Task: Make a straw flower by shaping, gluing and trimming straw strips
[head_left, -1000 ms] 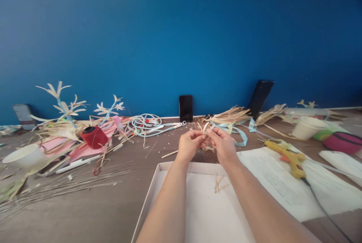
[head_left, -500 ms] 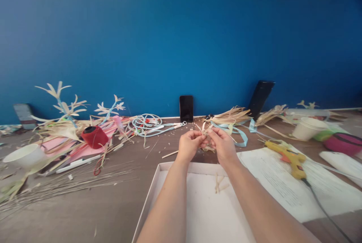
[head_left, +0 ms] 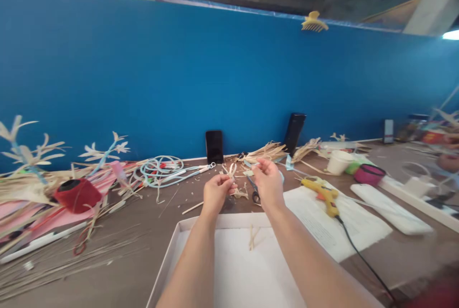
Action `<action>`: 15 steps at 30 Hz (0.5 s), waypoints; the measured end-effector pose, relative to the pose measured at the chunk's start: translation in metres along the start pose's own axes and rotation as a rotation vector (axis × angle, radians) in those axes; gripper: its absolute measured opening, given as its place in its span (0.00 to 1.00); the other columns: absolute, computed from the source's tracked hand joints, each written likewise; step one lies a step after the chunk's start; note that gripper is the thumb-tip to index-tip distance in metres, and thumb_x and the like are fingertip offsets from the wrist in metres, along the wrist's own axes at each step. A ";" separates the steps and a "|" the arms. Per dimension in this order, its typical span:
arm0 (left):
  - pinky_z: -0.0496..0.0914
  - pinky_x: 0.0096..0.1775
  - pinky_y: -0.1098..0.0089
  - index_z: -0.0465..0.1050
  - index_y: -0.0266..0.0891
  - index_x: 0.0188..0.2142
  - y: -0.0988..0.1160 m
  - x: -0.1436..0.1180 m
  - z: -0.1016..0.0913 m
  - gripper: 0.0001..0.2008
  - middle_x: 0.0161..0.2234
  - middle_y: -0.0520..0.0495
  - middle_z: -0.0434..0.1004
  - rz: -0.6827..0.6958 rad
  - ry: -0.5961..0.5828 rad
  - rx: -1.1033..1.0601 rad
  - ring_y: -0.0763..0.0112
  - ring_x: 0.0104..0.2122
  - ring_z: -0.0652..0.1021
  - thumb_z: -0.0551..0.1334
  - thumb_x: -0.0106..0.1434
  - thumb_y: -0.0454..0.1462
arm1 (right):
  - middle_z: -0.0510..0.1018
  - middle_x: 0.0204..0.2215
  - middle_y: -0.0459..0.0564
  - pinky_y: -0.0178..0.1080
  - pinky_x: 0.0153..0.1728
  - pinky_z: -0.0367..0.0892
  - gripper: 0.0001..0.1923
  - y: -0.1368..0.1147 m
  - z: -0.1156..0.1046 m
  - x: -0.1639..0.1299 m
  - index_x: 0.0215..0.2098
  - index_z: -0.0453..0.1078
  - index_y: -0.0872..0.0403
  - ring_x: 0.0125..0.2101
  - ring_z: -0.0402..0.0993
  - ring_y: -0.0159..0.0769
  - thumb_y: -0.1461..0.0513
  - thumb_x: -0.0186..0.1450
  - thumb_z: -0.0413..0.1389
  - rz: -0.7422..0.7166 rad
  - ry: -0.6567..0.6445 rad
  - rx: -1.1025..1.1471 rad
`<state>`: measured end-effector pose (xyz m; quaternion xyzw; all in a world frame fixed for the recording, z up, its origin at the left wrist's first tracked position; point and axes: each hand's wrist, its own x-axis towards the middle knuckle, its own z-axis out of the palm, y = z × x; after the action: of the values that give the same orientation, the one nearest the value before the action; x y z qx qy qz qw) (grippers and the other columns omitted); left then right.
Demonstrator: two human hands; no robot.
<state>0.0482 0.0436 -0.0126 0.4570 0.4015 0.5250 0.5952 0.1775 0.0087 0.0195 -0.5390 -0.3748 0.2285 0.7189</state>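
Observation:
My left hand [head_left: 215,193] is closed in a pinch on a small flower of pale straw strips [head_left: 232,170], whose tips stick up above the fingers. To its right, my right hand [head_left: 268,181] is raised apart from it, fingers drawn together; whatever is between them is too small to make out. Dark-handled scissors [head_left: 255,195] lie on the table beside the right hand, partly hidden by it. Below the hands, more pale straw scraps [head_left: 239,193] are on the table. Under my forearms is a shallow white box lid [head_left: 233,220] with several short straw pieces [head_left: 253,238] in it.
A yellow glue gun [head_left: 324,195] lies on a printed sheet [head_left: 304,217] at right. A black phone [head_left: 214,146] leans on the blue partition [head_left: 179,73]. At left are a red thread spool [head_left: 77,195], straw flowers [head_left: 103,155] and thin stems [head_left: 71,262]. A white cup [head_left: 339,162] stands right.
My hands have come apart: the left keeps the straw flower, while the right has moved off to the right. The scissors now show between them. The view has turned right and tilted up.

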 end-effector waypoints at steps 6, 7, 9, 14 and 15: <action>0.74 0.27 0.75 0.71 0.31 0.30 -0.002 0.000 -0.003 0.10 0.24 0.45 0.77 0.013 0.005 0.055 0.70 0.25 0.79 0.67 0.49 0.36 | 0.73 0.19 0.44 0.31 0.15 0.57 0.23 -0.022 -0.053 -0.011 0.38 0.73 0.56 0.15 0.65 0.28 0.51 0.49 0.62 0.089 -0.162 -0.136; 0.74 0.27 0.75 0.72 0.31 0.30 -0.002 0.000 -0.003 0.10 0.24 0.45 0.77 0.016 0.005 0.050 0.70 0.25 0.79 0.67 0.49 0.36 | 0.73 0.18 0.44 0.31 0.15 0.57 0.23 -0.023 -0.066 -0.012 0.38 0.73 0.56 0.15 0.65 0.28 0.51 0.49 0.62 0.103 -0.153 -0.180; 0.73 0.27 0.76 0.72 0.31 0.30 -0.002 0.001 -0.002 0.10 0.24 0.46 0.77 0.020 0.001 0.039 0.71 0.25 0.78 0.67 0.49 0.35 | 0.72 0.17 0.45 0.31 0.15 0.56 0.22 -0.021 -0.093 -0.014 0.39 0.74 0.57 0.15 0.64 0.28 0.52 0.50 0.62 0.116 -0.110 -0.269; 0.73 0.27 0.76 0.72 0.32 0.29 -0.003 0.001 -0.001 0.08 0.23 0.46 0.76 0.011 -0.001 0.029 0.71 0.25 0.78 0.67 0.49 0.34 | 0.66 0.11 0.42 0.32 0.16 0.55 0.23 -0.010 -0.160 -0.014 0.41 0.74 0.58 0.14 0.59 0.28 0.52 0.52 0.60 0.150 0.000 -0.400; 0.74 0.27 0.76 0.72 0.32 0.29 -0.003 0.001 -0.001 0.08 0.23 0.46 0.76 0.013 -0.003 0.031 0.71 0.25 0.78 0.67 0.49 0.34 | 0.64 0.10 0.41 0.32 0.15 0.55 0.22 -0.008 -0.172 -0.013 0.40 0.74 0.58 0.14 0.58 0.28 0.52 0.51 0.60 0.143 0.034 -0.408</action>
<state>0.0487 0.0446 -0.0159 0.4697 0.4058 0.5220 0.5850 0.3037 -0.1074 -0.0009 -0.7022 -0.3619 0.1891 0.5833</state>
